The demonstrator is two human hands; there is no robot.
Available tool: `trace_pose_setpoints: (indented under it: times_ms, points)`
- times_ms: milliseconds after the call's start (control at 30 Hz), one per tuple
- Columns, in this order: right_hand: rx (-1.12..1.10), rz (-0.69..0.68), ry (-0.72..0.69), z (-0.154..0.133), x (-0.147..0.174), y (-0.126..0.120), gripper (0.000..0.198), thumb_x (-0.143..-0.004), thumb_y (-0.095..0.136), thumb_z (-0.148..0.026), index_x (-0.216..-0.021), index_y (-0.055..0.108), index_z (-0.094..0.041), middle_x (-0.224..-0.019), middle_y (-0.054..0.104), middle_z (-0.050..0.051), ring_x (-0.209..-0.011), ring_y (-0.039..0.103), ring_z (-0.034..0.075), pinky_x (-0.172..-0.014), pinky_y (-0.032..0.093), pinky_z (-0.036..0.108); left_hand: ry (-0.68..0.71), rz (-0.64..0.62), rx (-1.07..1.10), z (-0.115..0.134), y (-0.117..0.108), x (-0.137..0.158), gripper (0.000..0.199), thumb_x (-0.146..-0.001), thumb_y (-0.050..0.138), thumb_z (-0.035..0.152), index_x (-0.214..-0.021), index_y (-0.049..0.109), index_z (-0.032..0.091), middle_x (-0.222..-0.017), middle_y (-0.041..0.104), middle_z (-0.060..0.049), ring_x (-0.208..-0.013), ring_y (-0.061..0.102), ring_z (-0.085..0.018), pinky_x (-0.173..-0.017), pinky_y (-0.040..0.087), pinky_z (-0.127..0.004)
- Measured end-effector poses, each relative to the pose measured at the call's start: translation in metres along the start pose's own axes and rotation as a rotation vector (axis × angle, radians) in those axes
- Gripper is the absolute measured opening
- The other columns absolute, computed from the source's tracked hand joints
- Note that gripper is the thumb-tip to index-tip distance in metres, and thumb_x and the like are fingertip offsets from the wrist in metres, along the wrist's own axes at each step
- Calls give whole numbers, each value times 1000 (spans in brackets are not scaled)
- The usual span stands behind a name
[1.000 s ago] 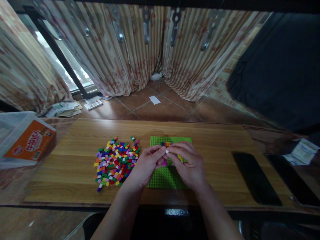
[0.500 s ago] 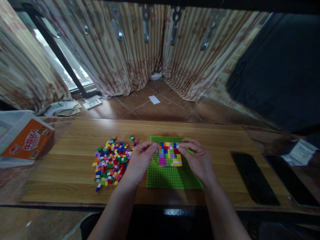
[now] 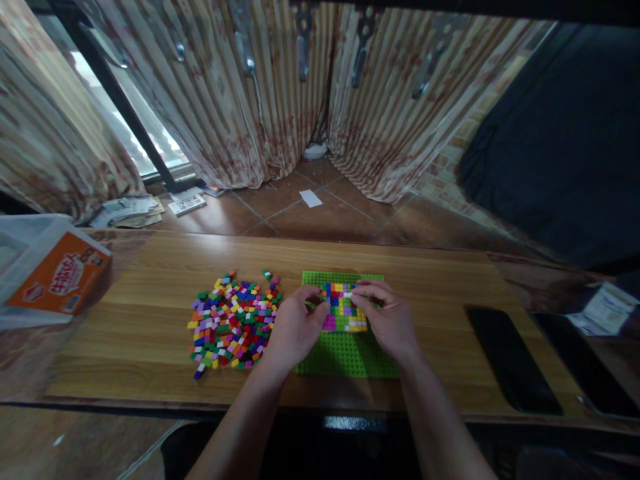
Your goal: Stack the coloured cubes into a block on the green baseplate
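A small rectangular mosaic of colourful toy bricks sits over the upper middle of a green studded baseplate. My left hand is at the mosaic's left edge, thumb and forefinger curled onto it and covering part of its left side. At the mosaic's upper right, my right hand has thumb and forefinger pinched together. A small white toy brick shows at those fingertips, partly hidden. Left of the baseplate lies a loose heap of multicoloured toy bricks, close to my left wrist.
The wooden table carries a black phone-like slab on the right, with another dark slab beyond it. At the far left stands a clear plastic tub with an orange label. Striped curtains hang behind the table.
My left hand has moved right, its thumb now further over the mosaic's left side. My right fingertips have shifted slightly left along the top rows. The view has shifted a little.
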State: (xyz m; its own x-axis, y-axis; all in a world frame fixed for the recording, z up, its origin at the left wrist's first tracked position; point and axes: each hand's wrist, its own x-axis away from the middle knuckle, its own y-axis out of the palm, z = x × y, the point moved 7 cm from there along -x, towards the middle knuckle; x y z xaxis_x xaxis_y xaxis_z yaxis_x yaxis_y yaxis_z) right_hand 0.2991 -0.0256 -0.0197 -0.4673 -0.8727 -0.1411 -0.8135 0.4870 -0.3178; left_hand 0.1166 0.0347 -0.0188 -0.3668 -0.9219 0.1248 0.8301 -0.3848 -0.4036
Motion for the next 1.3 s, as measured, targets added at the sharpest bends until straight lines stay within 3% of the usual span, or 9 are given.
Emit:
trace_pose_setpoints:
  times_ms: [300, 433, 633, 867, 1133, 1300]
  points:
    - [100, -6, -61, -7, 1, 1, 11, -80, 71, -36, -79, 76, -26, -105, 69, 6, -104, 64, 24, -97, 46, 45, 17, 23, -161, 4, 0, 2, 22, -83, 61, 19, -103, 68, 15, -97, 75, -9, -80, 69, -19, -73, 52, -30]
    - [-2, 20, 11, 2, 0, 4, 14, -75, 74, -38, -78, 76, -25, -102, 71, 5, -100, 65, 24, -93, 50, 43, 21, 35, -172, 5, 0, 2, 22, -83, 62, 18, -104, 69, 16, -98, 75, -9, -83, 70, -19, -78, 53, -31]
    - [-270, 61, 235, 18, 3, 13, 35, -64, 80, -40, -94, 73, -23, -88, 75, 2, -79, 69, 21, -76, 57, 39, -11, 23, -144, 3, 1, 2, 22, -82, 62, 18, -103, 69, 16, -95, 75, -8, -78, 69, -19, -72, 52, -29]
    - [-369, 66, 270, 17, 3, 15, 35, -60, 83, -36, -91, 73, -23, -84, 74, 1, -76, 68, 19, -74, 57, 37, 0, 25, -162, 2, 2, 2, 22, -81, 63, 19, -102, 70, 16, -93, 74, -7, -76, 67, -19, -71, 51, -30]
    - [-316, 33, 271, 20, 2, 14, 38, -60, 84, -40, -92, 74, -22, -86, 76, 3, -77, 68, 21, -74, 57, 38, 39, 59, -165, 6, 3, 5, 17, -81, 61, 17, -95, 71, 16, -91, 73, -7, -80, 67, -20, -74, 50, -31]
    - [-323, 13, 284, 21, 2, 15, 41, -60, 85, -42, -94, 73, -22, -89, 76, 4, -78, 70, 22, -74, 59, 40, 36, 48, -188, 6, 2, 4, 20, -82, 62, 19, -100, 71, 15, -92, 74, -7, -79, 67, -20, -74, 50, -30]
